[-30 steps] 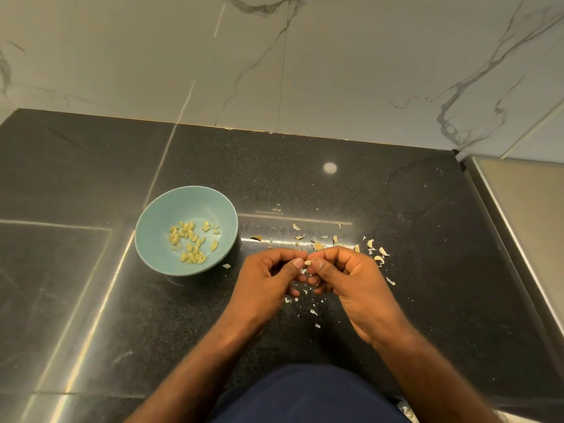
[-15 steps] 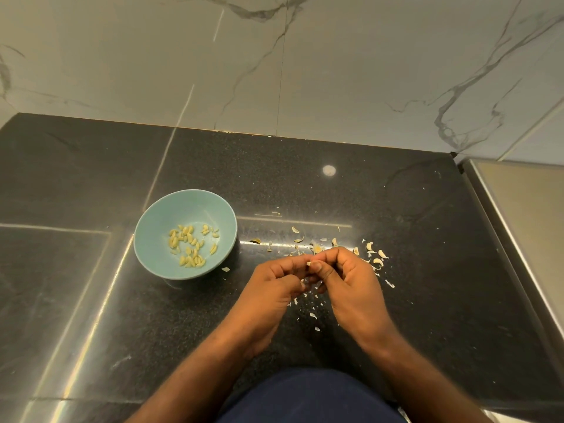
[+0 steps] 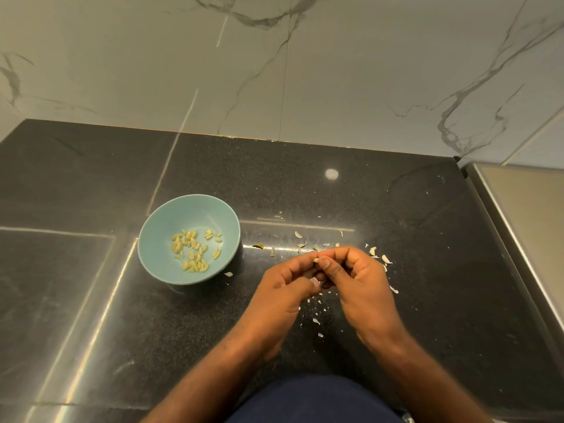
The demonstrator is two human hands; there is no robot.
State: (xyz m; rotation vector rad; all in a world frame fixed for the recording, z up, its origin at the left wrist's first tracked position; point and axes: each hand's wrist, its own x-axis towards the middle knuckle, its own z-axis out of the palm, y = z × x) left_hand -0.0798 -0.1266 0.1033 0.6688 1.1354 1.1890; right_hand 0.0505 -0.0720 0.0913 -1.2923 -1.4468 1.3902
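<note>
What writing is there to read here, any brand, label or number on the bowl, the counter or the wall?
None: no word, label, brand, number or sign can be read.
The teal bowl is plain, inside and on its rim.
The black counter shows only speckle and reflections; the marble wall only grey veins.
The seed pinched by the left hand and right hand shows none.

A black speckled counter [image 3: 396, 209] meets a white marble wall [image 3: 335, 71]. A metal-rimmed surface [image 3: 531, 209] lies at its right edge.
</note>
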